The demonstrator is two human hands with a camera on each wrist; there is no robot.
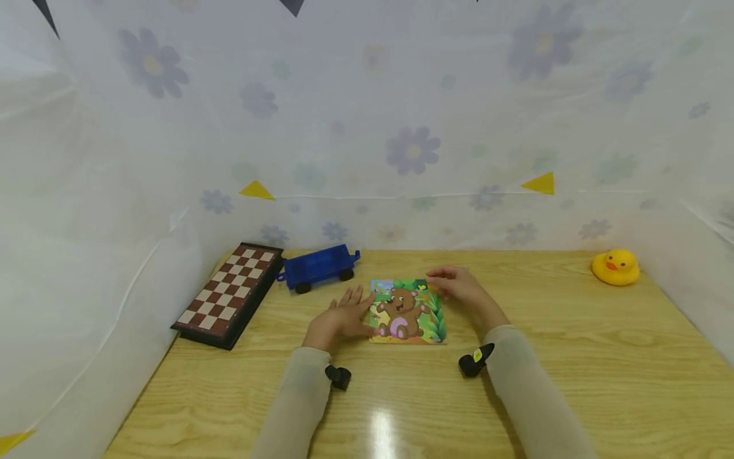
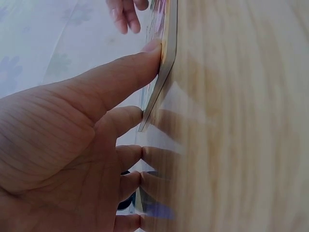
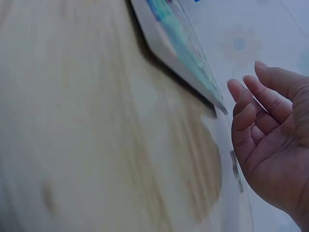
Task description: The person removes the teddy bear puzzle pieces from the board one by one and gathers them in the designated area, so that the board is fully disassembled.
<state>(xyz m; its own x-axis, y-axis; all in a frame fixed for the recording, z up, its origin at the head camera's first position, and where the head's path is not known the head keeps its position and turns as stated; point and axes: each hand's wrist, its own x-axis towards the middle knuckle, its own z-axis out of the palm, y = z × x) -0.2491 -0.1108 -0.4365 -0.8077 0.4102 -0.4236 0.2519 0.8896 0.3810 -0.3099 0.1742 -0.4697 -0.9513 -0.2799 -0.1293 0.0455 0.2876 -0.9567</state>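
Note:
A square picture board [image 1: 404, 312] printed with a cartoon bear lies flat on the wooden table. My left hand [image 1: 344, 317] is at its left side with spread fingers. In the left wrist view, the left thumb [image 2: 130, 67] touches the board's near edge [image 2: 169, 53] and the index fingertip meets its side, while the other fingertips rest on the tabletop. At the board's far right corner is my right hand [image 1: 459, 288]. The right wrist view shows that hand [image 3: 275, 116] loosely bent, holding nothing, slightly apart from the board [image 3: 178, 53].
A checkered game board [image 1: 232, 290] in a dark frame lies at the left. Beside it stands a blue toy wagon [image 1: 320, 266] with black wheels. A yellow rubber duck [image 1: 616, 268] sits at the far right. Flower-printed sheeting [image 1: 413, 150] walls the table's back and sides.

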